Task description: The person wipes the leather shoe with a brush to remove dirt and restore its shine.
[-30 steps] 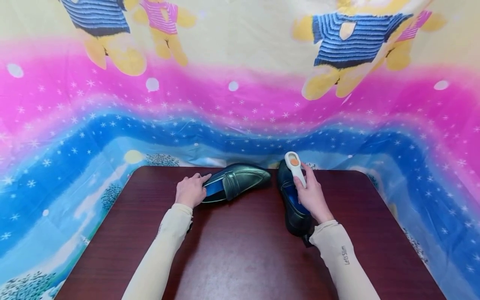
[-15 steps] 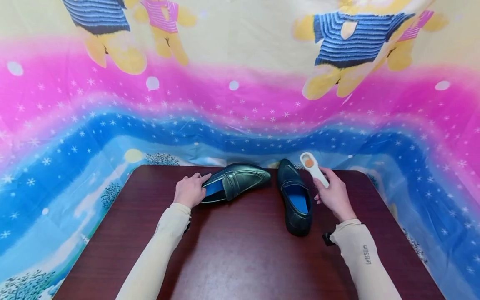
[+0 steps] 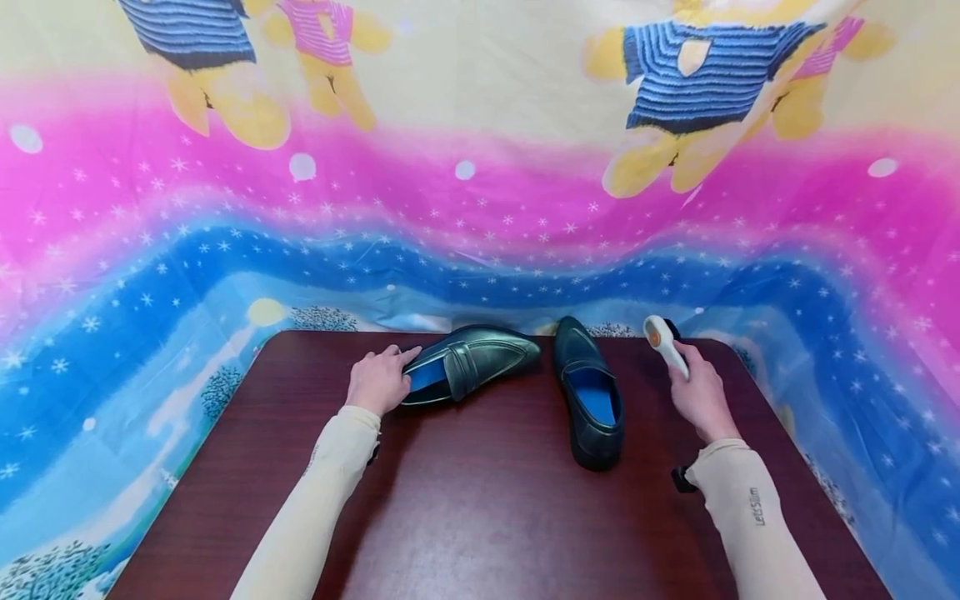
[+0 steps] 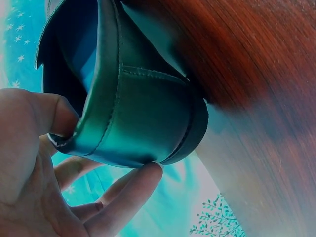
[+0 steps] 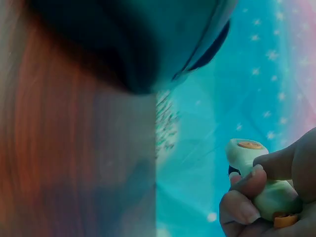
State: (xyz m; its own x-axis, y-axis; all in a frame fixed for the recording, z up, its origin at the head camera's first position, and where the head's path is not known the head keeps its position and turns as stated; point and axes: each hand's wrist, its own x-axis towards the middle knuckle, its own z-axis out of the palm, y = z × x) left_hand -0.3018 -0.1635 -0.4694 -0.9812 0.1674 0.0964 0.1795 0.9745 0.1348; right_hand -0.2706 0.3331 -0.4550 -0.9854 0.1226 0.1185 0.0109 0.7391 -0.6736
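Observation:
A dark green-black loafer [image 3: 491, 354] with a blue insole lies slantwise at the back of the table, toe to the right. My left hand [image 3: 377, 382] grips its heel [image 4: 148, 108]; in the left wrist view one digit hooks inside the collar and other fingers lie against the outside. Right of it, a matching loafer [image 3: 592, 437] sits with its toe toward the backdrop. My right hand [image 3: 703, 396] is raised to the right of that shoe, holding a white-handled tool [image 3: 663, 340] with an orange button and a black part behind its rounded head.
Both loafers stand near the far edge of the reddish-brown wooden table [image 3: 480, 500]. Behind it hangs a printed cloth backdrop [image 3: 480, 217], close against that edge. A black strap piece [image 3: 682, 479] shows at the right sleeve cuff.
My right hand has moved right, off the right-hand loafer, carrying the white-handled tool and turning it so its black part shows. My left hand stays on the other loafer's heel.

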